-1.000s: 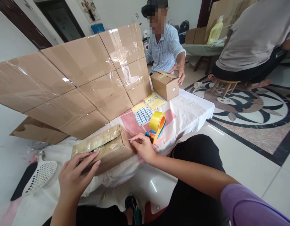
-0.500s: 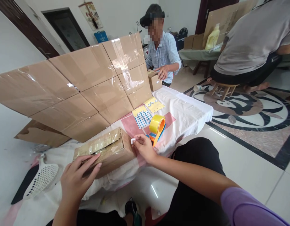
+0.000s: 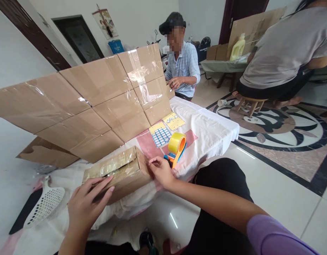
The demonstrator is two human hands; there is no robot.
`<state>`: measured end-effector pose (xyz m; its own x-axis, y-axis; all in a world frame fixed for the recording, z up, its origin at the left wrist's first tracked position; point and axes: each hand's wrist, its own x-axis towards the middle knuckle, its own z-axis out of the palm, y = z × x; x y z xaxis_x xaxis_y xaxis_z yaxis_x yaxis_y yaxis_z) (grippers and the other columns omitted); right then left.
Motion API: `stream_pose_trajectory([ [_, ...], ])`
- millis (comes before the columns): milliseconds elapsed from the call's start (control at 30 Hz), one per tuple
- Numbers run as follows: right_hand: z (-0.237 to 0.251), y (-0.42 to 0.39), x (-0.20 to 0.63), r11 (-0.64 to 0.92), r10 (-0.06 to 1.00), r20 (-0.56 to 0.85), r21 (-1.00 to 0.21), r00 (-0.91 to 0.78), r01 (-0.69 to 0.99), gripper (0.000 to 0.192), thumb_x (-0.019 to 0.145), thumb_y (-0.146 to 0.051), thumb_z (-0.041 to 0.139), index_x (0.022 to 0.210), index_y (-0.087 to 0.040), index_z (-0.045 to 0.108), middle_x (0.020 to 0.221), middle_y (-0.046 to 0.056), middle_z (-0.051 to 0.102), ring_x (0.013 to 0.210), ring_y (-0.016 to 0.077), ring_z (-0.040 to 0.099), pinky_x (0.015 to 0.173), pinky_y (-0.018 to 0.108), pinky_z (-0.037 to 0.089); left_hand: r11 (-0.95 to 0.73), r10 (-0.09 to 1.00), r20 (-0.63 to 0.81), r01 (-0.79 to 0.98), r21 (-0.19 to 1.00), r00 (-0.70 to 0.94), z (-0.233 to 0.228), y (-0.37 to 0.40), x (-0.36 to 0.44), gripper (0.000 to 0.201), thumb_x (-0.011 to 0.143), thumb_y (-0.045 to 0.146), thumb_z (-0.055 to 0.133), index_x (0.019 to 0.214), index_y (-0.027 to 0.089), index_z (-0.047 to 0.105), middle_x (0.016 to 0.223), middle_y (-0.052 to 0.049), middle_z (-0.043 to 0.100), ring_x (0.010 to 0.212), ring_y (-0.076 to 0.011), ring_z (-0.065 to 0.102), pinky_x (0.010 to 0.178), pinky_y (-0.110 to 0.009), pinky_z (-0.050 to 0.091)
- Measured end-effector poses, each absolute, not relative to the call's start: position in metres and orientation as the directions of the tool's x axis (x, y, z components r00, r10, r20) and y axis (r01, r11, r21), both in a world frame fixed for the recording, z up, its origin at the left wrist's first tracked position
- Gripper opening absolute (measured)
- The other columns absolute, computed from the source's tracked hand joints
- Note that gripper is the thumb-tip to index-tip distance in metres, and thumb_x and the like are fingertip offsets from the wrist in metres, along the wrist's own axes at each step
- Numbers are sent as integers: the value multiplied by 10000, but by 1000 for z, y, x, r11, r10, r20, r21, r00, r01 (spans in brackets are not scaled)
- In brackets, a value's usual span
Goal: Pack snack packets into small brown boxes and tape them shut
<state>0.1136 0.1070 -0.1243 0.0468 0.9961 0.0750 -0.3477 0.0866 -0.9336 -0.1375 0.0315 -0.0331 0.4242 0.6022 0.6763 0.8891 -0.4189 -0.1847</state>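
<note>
A taped cardboard box (image 3: pixel 128 179) lies on the cloth in front of me. My left hand (image 3: pixel 90 196) rests on its near left part, fingers stretched and spread over the top edge. By the box's right end is my right hand (image 3: pixel 162 171), thumb and fingertips pinched together close to the cardboard. Whatever sits in that pinch is too small to make out. Just beyond this hand stands an orange and blue tape dispenser (image 3: pixel 176 156) with a roll of yellowish tape (image 3: pixel 176 142).
A tall cardboard panel (image 3: pixel 112 99) stands behind the box. Two yellow patterned sheets (image 3: pixel 174 121) lie by its foot. At left is a white perforated scoop-like thing (image 3: pixel 48 205). Across the table a person (image 3: pixel 183 67) handles another box; a second person (image 3: pixel 288 53) sits at right.
The small white piece at my right fingertips no longer shows; the pinch stays at the box's end. My left hand is nearly unmoved. The person opposite has shifted their box back.
</note>
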Motion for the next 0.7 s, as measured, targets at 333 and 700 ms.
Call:
stream_pose_trajectory([
  [333,-130,108,106,44,998,25,-936,59,-350,206,745,-382,721,830,-195,725,737,23,693,641,157,595,550,256,458,-410,615,671,895,-176,414,-35,32,-140,315,921,288,705,1236,287,698,1052,-42,705,925,-199,690,798,-326,457],
  [700,-121,108,109,59,998,48,-932,40,-358,183,736,-362,740,799,-190,748,737,31,707,643,152,587,555,251,457,-409,606,675,893,-189,421,-33,31,-139,292,925,278,698,1217,277,700,1039,-40,698,921,-194,692,777,-314,449],
])
